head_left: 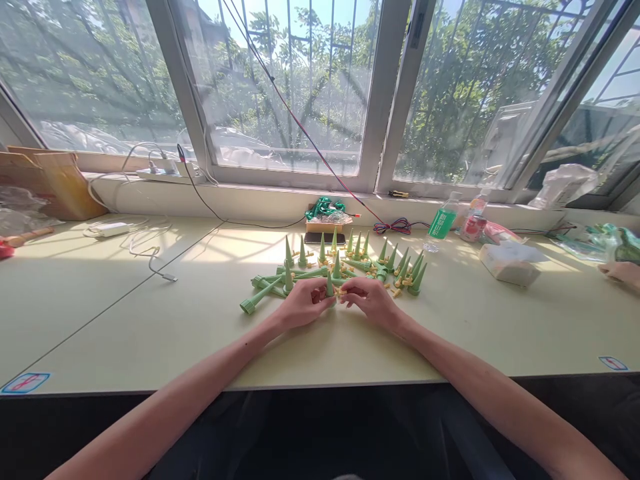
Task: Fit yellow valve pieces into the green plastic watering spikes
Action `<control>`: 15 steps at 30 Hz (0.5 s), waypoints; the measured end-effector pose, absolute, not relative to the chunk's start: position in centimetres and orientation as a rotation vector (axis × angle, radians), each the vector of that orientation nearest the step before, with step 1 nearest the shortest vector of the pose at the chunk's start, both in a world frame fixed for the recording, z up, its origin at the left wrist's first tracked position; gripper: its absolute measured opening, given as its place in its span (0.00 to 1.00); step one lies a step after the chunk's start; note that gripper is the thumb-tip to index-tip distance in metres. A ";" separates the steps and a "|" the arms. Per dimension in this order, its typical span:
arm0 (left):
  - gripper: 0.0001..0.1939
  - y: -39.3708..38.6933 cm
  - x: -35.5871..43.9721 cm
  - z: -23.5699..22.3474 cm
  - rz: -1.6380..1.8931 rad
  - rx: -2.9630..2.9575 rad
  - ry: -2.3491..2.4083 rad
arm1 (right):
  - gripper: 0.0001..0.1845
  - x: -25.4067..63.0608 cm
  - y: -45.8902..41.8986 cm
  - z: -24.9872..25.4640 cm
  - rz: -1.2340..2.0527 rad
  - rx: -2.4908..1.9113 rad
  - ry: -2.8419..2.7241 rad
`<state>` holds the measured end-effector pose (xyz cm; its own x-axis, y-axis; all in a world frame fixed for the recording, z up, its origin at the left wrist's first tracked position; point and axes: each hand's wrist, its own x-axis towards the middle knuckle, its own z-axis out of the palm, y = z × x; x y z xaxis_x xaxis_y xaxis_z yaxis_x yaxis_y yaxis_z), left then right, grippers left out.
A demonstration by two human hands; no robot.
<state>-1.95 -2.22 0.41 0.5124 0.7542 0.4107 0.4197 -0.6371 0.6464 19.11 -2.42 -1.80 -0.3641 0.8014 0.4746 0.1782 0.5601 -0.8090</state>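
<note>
My left hand (306, 303) is closed around a green plastic watering spike (329, 287), its pointed tip up, near the front of the pile. Close beside it, my right hand (369, 301) pinches a small yellow valve piece (341, 292) at the spike's side; whether the two parts are joined I cannot make out. Beyond both hands stand several upright green spikes (417, 280) with yellow pieces at their lower parts. More green spikes lie on their sides to the left, one of them (260, 297) with its ribbed cap end toward me. Loose yellow pieces (397, 293) are scattered among them.
Behind the pile are a dark phone (325, 238) and a small box with green ribbon (325, 209). Bottles (444, 217) and a tissue pack (510, 262) stand to the right. White cables (150, 253) and a cardboard box (50, 183) are at left. Another person's hand (623, 273) shows at far right.
</note>
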 end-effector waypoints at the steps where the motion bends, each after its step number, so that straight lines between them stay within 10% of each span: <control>1: 0.07 -2.2 -1.9 0.4 0.949 2.288 0.953 | 0.13 19.1 -2.5 -1.7 0.826 -0.801 -1.855; 15: 0.08 -2.3 -2.0 0.5 0.960 2.255 0.890 | 0.12 19.1 -2.7 -1.3 0.739 -0.860 -1.919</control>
<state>-1.96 -2.35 0.53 0.5310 0.7365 0.4190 0.3618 -0.6442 0.6739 19.07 -2.68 -1.34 -0.3719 0.7975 0.4751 0.2731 0.5831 -0.7651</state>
